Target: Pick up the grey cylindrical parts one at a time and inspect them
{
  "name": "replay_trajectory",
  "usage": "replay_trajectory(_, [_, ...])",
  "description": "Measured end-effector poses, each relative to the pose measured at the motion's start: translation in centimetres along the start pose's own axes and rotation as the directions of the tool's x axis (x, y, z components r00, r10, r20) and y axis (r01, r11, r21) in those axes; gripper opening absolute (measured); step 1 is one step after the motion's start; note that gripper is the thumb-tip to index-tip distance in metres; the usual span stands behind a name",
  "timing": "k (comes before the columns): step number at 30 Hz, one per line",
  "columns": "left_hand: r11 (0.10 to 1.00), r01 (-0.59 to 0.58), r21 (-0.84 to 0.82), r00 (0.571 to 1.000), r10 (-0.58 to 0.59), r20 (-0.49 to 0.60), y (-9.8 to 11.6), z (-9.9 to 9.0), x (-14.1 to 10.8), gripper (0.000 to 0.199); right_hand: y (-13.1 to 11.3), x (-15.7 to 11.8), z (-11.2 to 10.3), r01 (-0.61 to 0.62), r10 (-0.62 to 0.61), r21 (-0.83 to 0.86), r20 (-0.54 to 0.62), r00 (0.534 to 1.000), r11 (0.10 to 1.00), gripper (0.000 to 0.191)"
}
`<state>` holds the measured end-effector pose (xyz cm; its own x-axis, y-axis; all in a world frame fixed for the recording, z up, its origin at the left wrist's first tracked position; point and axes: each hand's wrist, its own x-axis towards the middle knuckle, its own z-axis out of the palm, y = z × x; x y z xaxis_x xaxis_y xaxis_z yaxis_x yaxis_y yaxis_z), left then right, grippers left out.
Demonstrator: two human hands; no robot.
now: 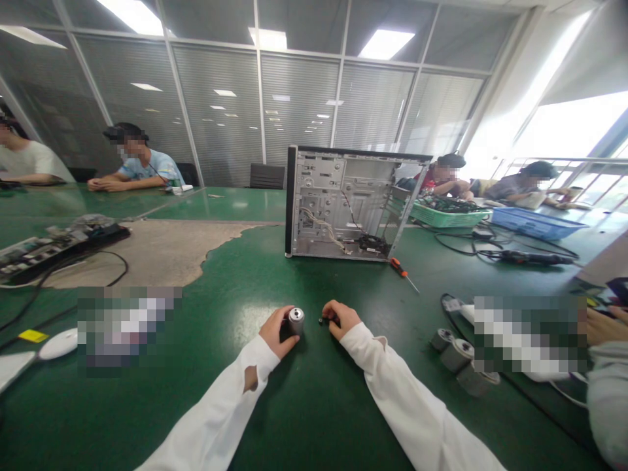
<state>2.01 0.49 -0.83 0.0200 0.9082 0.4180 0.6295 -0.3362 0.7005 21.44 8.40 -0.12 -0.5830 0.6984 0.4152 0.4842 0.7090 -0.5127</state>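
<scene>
The left hand [277,332] grips an upright metal cylinder [296,322], holed end up; the right hand [344,318] holds small dark pieces [334,320], with bench [267,278] stretching to the computer case [333,193].

A single camera, worn on the person's head, is looking forward and down over a green table [314,412]. It is viewing from above and behind the white sleeves [210,412], which are reaching in from the bottom edge. The left hand [276,332] and right hand [342,320] are showing fairly near, below centre; an open computer case [363,206] is standing farther off, with a glazed partition [216,111] filling the background.
</scene>
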Motion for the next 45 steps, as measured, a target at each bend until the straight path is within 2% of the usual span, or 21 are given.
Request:
replay_trajectory(5, [1.000, -0.003, -0.010, 1.000, 0.003, 0.015, 0.0, -0.1, 0.0, 0.055, 0.9, 0.1, -0.1, -0.058, 0.058, 0.020, 0.000, 0.998, 0.998, 0.036])
replay_trajectory(10, [1.000, 0.001, 0.019, 1.000, -0.001, 0.019, 0.1, -0.3, 0.0, 0.057, 0.9, 0.0, -0.1, -0.040, 0.041, 0.003, -0.047, 0.998, 0.999, 0.037])
replay_trajectory(15, [0.998, 0.048, -0.037, 0.998, -0.047, 0.042, -0.1, -0.5, 0.0, 0.052, -2.1, -0.7, -0.7, 0.055, -0.036, 0.100, -0.190, 0.981, 0.993, 0.041])
replay_trajectory(19, [0.996, 0.047, -0.077, 0.991, -0.037, 0.127, 0.1, -0.4, 0.1, 0.051, -5.4, -1.4, -0.2, 0.115, -0.089, 0.203, -0.134, 0.987, 0.972, 0.051])
replay_trajectory(23, [0.999, -0.023, -0.042, 0.979, 0.031, 0.202, 0.5, -0.4, 0.2, 0.053, -7.1, -1.8, 0.4, 0.080, -0.062, 0.141, -0.132, 0.989, 0.987, 0.039])
replay_trajectory(27, [0.999, -0.042, -0.015, 0.976, 0.044, 0.211, 0.4, -0.5, 0.4, 0.045, -7.0, -4.2, -1.1, -0.043, 0.052, 0.079, -0.112, 0.992, 0.996, 0.048])
replay_trajectory(30, [1.000, -0.021, 0.015, 0.987, 0.018, 0.162, 0.3, -0.4, 0.5, 0.041, -6.2, -8.3, -3.1, -0.112, 0.110, -0.002, -0.168, 0.980, 0.994, 0.046])
replay_trajectory(32, [0.999, -0.011, 0.030, 0.990, 0.007, 0.137, 0.3, -0.3, 0.5, 0.040, -5.2, -11.6, -4.6, -0.199, 0.168, -0.078, -0.291, 0.942, 0.977, 0.040])
replay_trajectory(34, [0.999, -0.012, 0.037, 0.991, 0.007, 0.130, 0.4, -0.3, 0.5, 0.039, -4.0, -15.0, -6.3, -0.343, 0.254, -0.147, -0.426, 0.868, 0.928, 0.038])
replay_trajectory(38, [0.999, -0.021, 0.034, 0.992, 0.017, 0.124, 0.4, -0.2, 0.6, 0.038, -1.2, -20.1, -9.8, -0.660, 0.412, -0.202, -0.641, 0.648, 0.724, 0.044])
replay_trajectory(40, [0.999, -0.030, 0.035, 0.993, 0.026, 0.116, 0.3, -0.2, 0.7, 0.038, 0.1, -21.5, -11.1, -0.749, 0.428, -0.201, -0.715, 0.553, 0.632, 0.048])
replay_trajectory(42, [0.999, -0.034, 0.039, 0.993, 0.030, 0.110, 0.3, -0.3, 0.7, 0.038, 1.0, -22.0, -11.9, -0.774, 0.423, -0.181, -0.751, 0.507, 0.607, 0.053])
replay_trajectory(45, [0.998, -0.035, 0.048, 0.993, 0.029, 0.115, 0.2, -0.3, 0.7, 0.037, 1.5, -22.2, -12.1, -0.740, 0.435, -0.103, -0.752, 0.495, 0.665, 0.058])
